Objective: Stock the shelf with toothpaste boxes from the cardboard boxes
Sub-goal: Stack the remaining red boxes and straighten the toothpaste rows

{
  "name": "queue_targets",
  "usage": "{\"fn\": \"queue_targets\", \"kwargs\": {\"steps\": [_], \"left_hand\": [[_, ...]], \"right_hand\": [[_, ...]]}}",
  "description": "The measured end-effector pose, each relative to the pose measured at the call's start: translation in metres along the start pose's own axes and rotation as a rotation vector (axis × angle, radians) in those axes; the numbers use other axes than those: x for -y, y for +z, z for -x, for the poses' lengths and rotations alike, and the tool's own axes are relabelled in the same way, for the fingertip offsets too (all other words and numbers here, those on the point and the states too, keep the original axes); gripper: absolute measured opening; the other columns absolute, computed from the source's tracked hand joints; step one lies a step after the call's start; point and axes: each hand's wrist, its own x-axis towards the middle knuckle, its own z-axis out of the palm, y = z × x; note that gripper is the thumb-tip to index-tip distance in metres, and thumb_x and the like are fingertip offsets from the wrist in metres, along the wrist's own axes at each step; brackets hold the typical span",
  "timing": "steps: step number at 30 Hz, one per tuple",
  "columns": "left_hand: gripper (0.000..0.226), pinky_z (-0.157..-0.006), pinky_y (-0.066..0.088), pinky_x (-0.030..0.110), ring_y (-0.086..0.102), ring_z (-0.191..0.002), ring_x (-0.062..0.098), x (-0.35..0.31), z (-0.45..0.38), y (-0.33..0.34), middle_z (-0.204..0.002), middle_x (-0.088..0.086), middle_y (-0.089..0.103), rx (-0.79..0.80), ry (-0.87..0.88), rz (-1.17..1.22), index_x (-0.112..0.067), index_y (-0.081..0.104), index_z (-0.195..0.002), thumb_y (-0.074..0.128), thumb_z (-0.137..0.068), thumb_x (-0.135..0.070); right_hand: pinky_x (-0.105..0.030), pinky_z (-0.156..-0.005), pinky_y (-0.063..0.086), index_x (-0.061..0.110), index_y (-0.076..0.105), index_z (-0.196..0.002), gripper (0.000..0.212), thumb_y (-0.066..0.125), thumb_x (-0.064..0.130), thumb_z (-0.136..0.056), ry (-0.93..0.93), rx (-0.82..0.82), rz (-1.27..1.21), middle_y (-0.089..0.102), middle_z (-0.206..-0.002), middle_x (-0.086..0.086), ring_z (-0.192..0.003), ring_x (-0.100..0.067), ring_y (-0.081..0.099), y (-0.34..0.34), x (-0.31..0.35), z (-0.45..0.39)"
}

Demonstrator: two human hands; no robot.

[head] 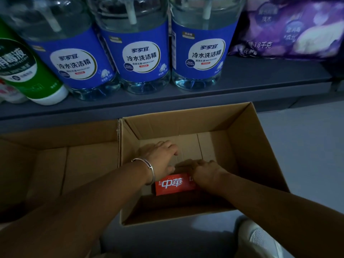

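Observation:
Both my arms reach down into an open cardboard box (260, 151) on the floor. A red toothpaste box (174, 184) with white characters lies near the box's front inside. My left hand (162, 157), with a silver bracelet at the wrist, lies over the far edge of the toothpaste box with fingers spread forward. My right hand (204, 173) covers the toothpaste box's right end with its fingers curled over it. A second open cardboard box (55, 161) stands to the left, its visible inside bare.
A grey shelf (260, 79) runs across above the boxes. On it stand three clear bottles with blue labels (141, 58), a green bottle (24, 71) at the left and a purple bag (290, 28) at the right. A white shoe (260, 239) shows at the bottom right.

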Motion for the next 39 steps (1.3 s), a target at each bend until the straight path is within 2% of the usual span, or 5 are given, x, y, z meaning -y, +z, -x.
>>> {"fn": "queue_targets", "kwargs": {"steps": [9, 14, 19, 28, 39], "left_hand": [[0.035, -0.093, 0.037, 0.027, 0.045, -0.109, 0.017, -0.009, 0.021, -0.055, -0.115, 0.0, 0.047, -0.045, 0.057, 0.006, -0.017, 0.049, -0.113, 0.063, -0.084, -0.029], [0.035, -0.088, 0.033, 0.018, 0.045, -0.109, 0.012, -0.032, 0.061, -0.132, -0.115, -0.004, 0.047, -0.174, 0.083, -0.009, -0.019, 0.049, -0.114, 0.062, -0.085, -0.031], [0.032, -0.095, 0.041, 0.028, 0.047, -0.108, 0.014, -0.06, 0.116, -0.221, -0.115, -0.002, 0.049, -0.319, 0.089, -0.033, -0.017, 0.05, -0.114, 0.061, -0.086, -0.028], [0.028, -0.087, 0.037, 0.019, 0.049, -0.103, 0.012, -0.083, 0.199, -0.369, -0.114, -0.002, 0.05, -0.553, 0.112, -0.172, -0.016, 0.051, -0.112, 0.058, -0.089, -0.03], [0.023, -0.082, 0.038, 0.015, 0.047, -0.092, 0.007, -0.063, 0.21, -0.469, -0.101, -0.007, 0.046, -0.686, 0.063, -0.192, -0.016, 0.053, -0.107, 0.06, -0.087, -0.025]], "right_hand": [[-0.038, -0.1, 0.044, 0.015, 0.043, -0.132, 0.046, 0.058, 0.029, -0.09, 0.061, -0.219, -0.032, 0.05, -0.13, -0.007, -0.119, -0.023, 0.048, -0.074, -0.012, 0.061], [-0.037, -0.1, 0.044, 0.018, 0.047, -0.129, 0.041, 0.056, 0.03, -0.091, 0.091, -0.317, 0.059, 0.053, -0.128, -0.005, -0.117, -0.021, 0.05, -0.138, -0.006, 0.123], [-0.038, -0.097, 0.044, 0.016, 0.047, -0.128, 0.043, 0.054, 0.033, -0.09, 0.087, -0.504, 0.117, 0.05, -0.127, -0.005, -0.118, -0.023, 0.048, -0.212, 0.015, 0.187], [-0.034, -0.097, 0.043, 0.016, 0.047, -0.128, 0.041, 0.057, 0.025, -0.089, 0.111, -0.747, 0.208, 0.052, -0.127, -0.005, -0.117, -0.021, 0.049, -0.349, 0.047, 0.274], [-0.034, -0.09, 0.044, 0.011, 0.049, -0.122, 0.036, 0.055, 0.016, -0.087, 0.159, -0.901, 0.203, 0.054, -0.124, -0.01, -0.113, -0.028, 0.05, -0.463, 0.039, 0.277]]}}
